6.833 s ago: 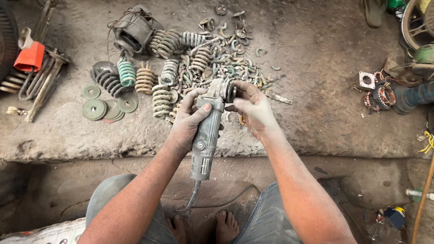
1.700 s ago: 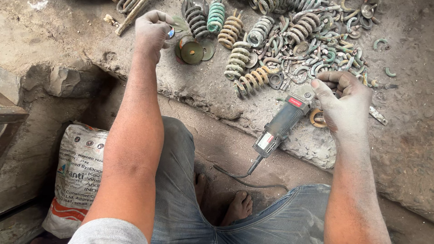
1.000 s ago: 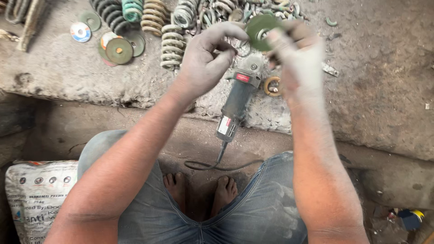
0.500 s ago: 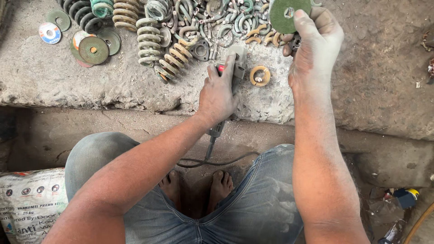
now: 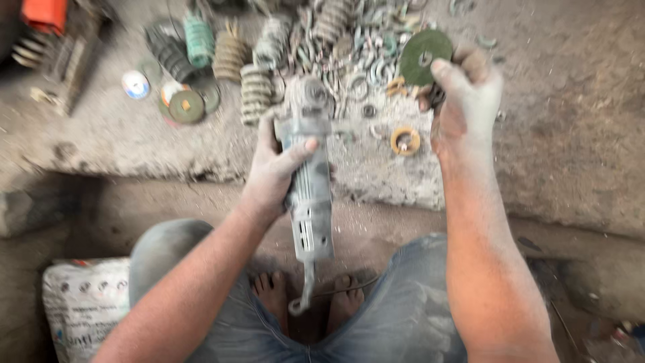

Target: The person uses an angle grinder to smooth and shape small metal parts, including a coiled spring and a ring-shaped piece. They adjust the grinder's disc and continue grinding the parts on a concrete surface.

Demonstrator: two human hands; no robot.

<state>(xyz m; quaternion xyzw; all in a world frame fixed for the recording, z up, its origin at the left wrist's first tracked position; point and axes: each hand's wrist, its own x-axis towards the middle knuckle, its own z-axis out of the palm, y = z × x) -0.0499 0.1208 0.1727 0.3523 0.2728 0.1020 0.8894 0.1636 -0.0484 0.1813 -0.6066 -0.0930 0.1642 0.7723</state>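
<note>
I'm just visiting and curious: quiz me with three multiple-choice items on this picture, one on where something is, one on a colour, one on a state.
1. Where does the small tan ring lie?
A. On the concrete ledge, between the two hands
B. On the white sack
C. Inside the red container

2. What colour is the disc held in the right hand?
A. Bright red
B. Green
C. White

3. How does the left hand stand to the angle grinder?
A. It hovers apart from it
B. It is wrapped around the body, gripping it
C. It holds only the cable

Answers:
1. A, since the ring rests on the ledge right of the grinder's head and left of the right hand.
2. B, since the round disc at the fingertips is dull green.
3. B, since the fingers curl over the grey body.
</note>
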